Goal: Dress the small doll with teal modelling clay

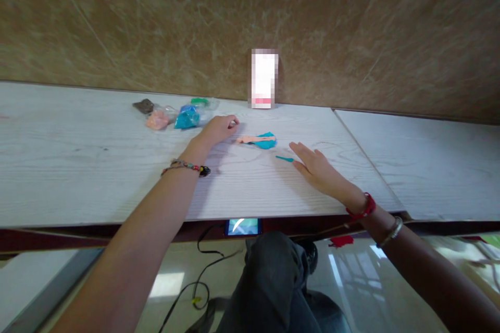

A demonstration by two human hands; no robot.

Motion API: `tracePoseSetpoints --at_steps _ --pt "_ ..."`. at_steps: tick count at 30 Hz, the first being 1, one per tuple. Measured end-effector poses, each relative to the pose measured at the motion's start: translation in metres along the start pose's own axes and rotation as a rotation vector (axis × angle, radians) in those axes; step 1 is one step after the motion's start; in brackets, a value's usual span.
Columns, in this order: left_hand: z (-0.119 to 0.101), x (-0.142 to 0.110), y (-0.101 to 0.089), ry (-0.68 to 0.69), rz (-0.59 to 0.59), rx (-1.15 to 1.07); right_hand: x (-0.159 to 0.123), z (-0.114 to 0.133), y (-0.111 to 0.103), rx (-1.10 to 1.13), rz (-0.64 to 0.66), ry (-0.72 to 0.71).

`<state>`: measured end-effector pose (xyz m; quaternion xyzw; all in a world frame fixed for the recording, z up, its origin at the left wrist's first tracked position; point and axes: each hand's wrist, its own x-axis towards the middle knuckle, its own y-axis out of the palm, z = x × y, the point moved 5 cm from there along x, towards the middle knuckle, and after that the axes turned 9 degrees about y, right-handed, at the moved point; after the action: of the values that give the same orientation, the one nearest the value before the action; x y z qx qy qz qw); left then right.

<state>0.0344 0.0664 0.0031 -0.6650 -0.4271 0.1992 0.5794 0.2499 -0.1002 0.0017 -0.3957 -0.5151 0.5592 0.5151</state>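
My left hand [222,129] rests on the white table with its fingers curled in, and I see nothing in them. Just right of it lies a flat shape of blue clay [267,143] with a long peach clay strip [250,139] across it. Fingers stretched out, my right hand [317,167] is low over the table, palm down. Close to its thumb is a thin blue clay strip [284,158], thicker at the right end; whether the thumb touches it I cannot tell.
Bags of blue clay [187,117], peach clay [157,120], green clay [199,101] and a dark packet [144,106] lie at the back left. A blurred-out upright panel [264,78] leans on the brown wall. A lit screen [242,226] sits below the table's front edge [219,217].
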Motion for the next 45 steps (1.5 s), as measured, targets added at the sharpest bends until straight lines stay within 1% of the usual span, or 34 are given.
tracePoseSetpoints --at_steps 5,10,14,18,22,24,27,30,36,39,42,45 --pt "0.003 0.001 0.002 0.018 -0.004 -0.022 -0.005 0.015 0.004 -0.151 -0.015 -0.013" --pt "0.005 0.001 0.003 0.025 -0.013 -0.042 -0.009 0.021 0.007 -0.151 0.001 0.003" --pt "0.002 0.000 0.001 0.017 -0.016 -0.040 -0.008 0.020 0.008 -0.139 -0.035 -0.009" --pt "0.000 0.000 0.000 0.019 -0.003 -0.020 -0.008 0.017 0.012 -0.071 -0.044 0.037" --pt "0.001 0.000 0.001 0.031 0.002 -0.016 -0.008 0.014 0.011 -0.018 -0.092 0.056" --pt "0.002 0.000 0.001 0.031 -0.001 -0.021 -0.007 0.013 0.011 -0.006 -0.080 0.041" --pt "0.003 0.001 0.002 0.027 -0.010 -0.043 -0.006 0.013 0.008 -0.036 -0.062 -0.001" --pt "0.003 0.001 0.002 0.020 -0.005 -0.052 -0.005 0.015 0.005 -0.082 -0.081 -0.040" --pt "0.001 0.000 0.000 0.024 -0.006 -0.037 -0.007 0.012 0.003 -0.026 -0.131 -0.017" --pt "0.000 -0.001 0.000 0.024 0.002 -0.038 -0.011 0.011 0.003 -0.050 -0.149 -0.039" --pt "0.001 -0.001 0.001 0.024 -0.001 -0.043 -0.014 0.011 0.005 -0.118 -0.135 -0.051" --pt "0.002 0.000 0.002 0.023 -0.002 -0.043 -0.014 0.011 0.008 -0.153 -0.088 -0.045"
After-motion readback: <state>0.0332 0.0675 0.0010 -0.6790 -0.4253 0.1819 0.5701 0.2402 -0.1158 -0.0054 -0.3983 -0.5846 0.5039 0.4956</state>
